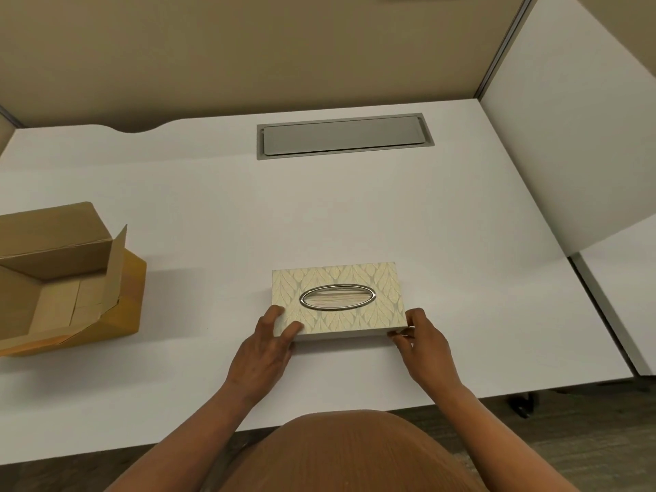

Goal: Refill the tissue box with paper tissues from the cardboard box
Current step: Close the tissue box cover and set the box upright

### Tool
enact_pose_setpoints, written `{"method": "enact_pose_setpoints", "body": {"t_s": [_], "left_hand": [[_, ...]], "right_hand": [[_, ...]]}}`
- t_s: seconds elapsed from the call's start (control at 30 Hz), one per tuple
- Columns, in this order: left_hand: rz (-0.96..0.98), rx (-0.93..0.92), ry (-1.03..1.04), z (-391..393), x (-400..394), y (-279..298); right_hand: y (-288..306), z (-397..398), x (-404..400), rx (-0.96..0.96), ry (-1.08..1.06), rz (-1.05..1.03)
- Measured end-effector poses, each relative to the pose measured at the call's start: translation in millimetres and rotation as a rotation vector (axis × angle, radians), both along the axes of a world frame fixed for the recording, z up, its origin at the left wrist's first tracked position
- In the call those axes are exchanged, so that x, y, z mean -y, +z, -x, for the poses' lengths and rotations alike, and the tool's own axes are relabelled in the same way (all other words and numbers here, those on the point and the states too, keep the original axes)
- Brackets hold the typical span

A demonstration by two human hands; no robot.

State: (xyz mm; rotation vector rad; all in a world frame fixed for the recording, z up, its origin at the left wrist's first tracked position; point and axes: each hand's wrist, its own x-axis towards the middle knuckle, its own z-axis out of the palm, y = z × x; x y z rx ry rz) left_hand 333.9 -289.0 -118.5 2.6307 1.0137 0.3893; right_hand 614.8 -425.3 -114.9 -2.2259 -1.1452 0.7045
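White tabletop (355,214): carries everything in view; a grey rectangular cover plate (343,136) is set into it near the far edge.
Tissue box (337,300): flat and lid-up on the tabletop, just in front of the person, pale leaf-patterned top with an oval metal-rimmed opening (338,297); something pale and striped shows through the oval.
Left hand (264,346): its grip is closed on the near left corner of the tissue box, thumb lying on the lid, fingers curled around the side.
Right hand (424,344): its grip pinches the near right corner of the tissue box, thumb at the top edge, fingertips against the front face.
Cardboard box (60,278): well apart to the left, at the tabletop's left side, flaps open; the part of its inside that shows is bare cardboard, the rest is cut off by the frame.
Partitions: beige panel (248,47) behind the tabletop, white panel (575,129) on the right.
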Motion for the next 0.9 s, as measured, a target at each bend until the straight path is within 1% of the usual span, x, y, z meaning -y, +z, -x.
{"method": "enact_pose_setpoints", "body": {"t_s": [0.17, 0.23, 0.33, 0.37, 0.43, 0.53, 0.73, 0.83, 0.9], "left_hand": [[0.017, 0.049, 0.026, 1, 5, -1], [0.096, 0.087, 0.158, -1, 10, -1], [0.267, 0.162, 0.437, -5, 14, -2], [0.325, 0.169, 0.479, -4, 14, -3], [0.409, 0.137, 0.476, -4, 11, -5], [0.404, 0.073, 0.497, -5, 9, -6], [0.487, 0.090, 0.564, -8, 8, -6], [0.494, 0.069, 0.553, -9, 7, -7], [0.509, 0.019, 0.506, -6, 3, -4]], "right_hand": [[-6, 2, 1, 0.021, -0.012, -0.007], [-9, 4, 0, 0.033, -0.016, -0.008], [-11, 6, -3, 0.035, -0.014, -0.002], [-12, 6, -3, 0.037, -0.009, -0.008], [-13, 4, -4, 0.047, 0.008, -0.024], [-13, 3, -5, 0.046, 0.029, -0.041], [-12, 2, -8, 0.043, 0.031, -0.005], [-12, -5, -9, 0.034, 0.076, 0.007], [-7, -13, -12, 0.021, 0.145, 0.060]]}}
